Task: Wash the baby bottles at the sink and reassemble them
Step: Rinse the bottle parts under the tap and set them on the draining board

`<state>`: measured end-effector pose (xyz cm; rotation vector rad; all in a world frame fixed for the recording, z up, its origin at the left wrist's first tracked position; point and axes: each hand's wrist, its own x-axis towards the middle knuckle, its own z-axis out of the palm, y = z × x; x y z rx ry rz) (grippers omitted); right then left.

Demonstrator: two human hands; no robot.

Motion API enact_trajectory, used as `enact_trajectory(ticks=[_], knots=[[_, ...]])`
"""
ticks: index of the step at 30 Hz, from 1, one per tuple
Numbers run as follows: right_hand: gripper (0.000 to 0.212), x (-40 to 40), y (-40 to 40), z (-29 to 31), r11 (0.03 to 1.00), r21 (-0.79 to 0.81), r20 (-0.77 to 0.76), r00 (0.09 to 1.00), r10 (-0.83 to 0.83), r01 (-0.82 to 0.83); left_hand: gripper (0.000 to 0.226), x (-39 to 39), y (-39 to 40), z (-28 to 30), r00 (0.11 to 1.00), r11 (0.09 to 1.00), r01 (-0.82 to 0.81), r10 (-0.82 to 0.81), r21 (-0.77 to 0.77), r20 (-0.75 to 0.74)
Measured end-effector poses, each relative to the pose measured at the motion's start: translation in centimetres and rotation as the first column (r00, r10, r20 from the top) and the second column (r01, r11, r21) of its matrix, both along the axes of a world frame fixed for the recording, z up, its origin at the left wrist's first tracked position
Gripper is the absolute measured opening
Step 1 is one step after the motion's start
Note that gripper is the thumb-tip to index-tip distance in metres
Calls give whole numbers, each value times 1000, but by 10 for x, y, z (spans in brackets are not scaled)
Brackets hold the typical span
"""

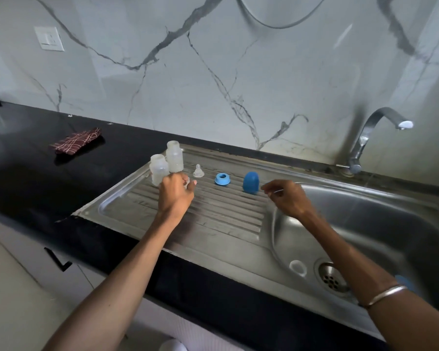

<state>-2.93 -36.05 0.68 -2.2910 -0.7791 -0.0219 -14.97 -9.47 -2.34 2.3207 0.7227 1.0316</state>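
Bottle parts laid out on the drainboard (142, 221), both hands hovering over them.

Left hand (176, 192), fingers curled, seems to pinch a small clear piece; two light, wet-slick bottles (166, 160) stand touching it at 11 o'clock, best gripped round the body. The soft teat (198, 171), blue ring (222, 179) and blue cap (251, 182) lie toward 3. Right hand (287, 196), loosely curled and seemingly holding nothing, has the cap at 9.
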Motion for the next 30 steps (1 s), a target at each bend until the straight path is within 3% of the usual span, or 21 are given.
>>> enact_trajectory(ticks=[9,14,19,25,30], knots=[[23,30,-140,-14,985,-64,-59,985,-164,160,17,54,-148,4,937,939,342,-338,38,-92],[27,45,-193,-38,924,-341,-120,967,-226,173,14,97,-252,-6,835,850,527,-511,27,-202],[26,54,-217,-60,829,-556,-207,955,-214,65,13,134,-329,-23,737,783,620,-603,-50,-306],[11,71,-221,-84,808,-589,-348,900,-261,7,11,166,-364,-38,607,728,674,-645,-129,-464],[33,79,-219,-102,725,-683,-432,848,-307,-85,15,179,-346,-53,577,737,661,-619,-141,-533]])
